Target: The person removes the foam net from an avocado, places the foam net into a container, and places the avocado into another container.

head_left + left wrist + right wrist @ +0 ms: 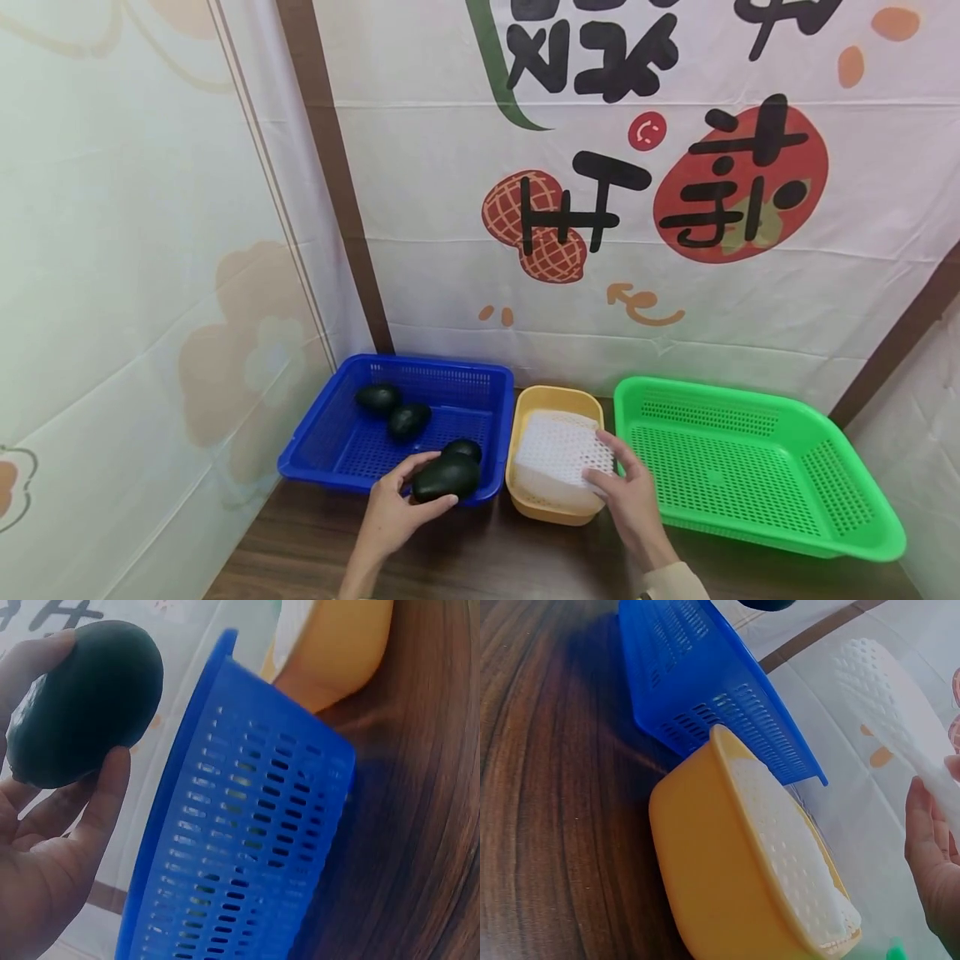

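Observation:
My left hand [392, 510] grips a dark green avocado [446, 477] above the front edge of the blue basket [307, 468]. In the left wrist view, fingers and thumb wrap around this avocado [94, 705] and it hangs apart from the basket. Two avocados [408, 422] lie toward the basket's back left, and another [463, 450] shows partly behind the held one. My right hand [636, 500] pinches a white foam net sleeve [889, 697] above the yellow bin [555, 514]. More foam net sleeves [791, 844] fill that bin.
A green perforated basket [720, 475] stands at the right, close beside the yellow bin. All containers sit on a dark wooden table [495, 562]. Behind them hangs a printed cloth [435, 275], and another cloth [150, 292] closes off the left side.

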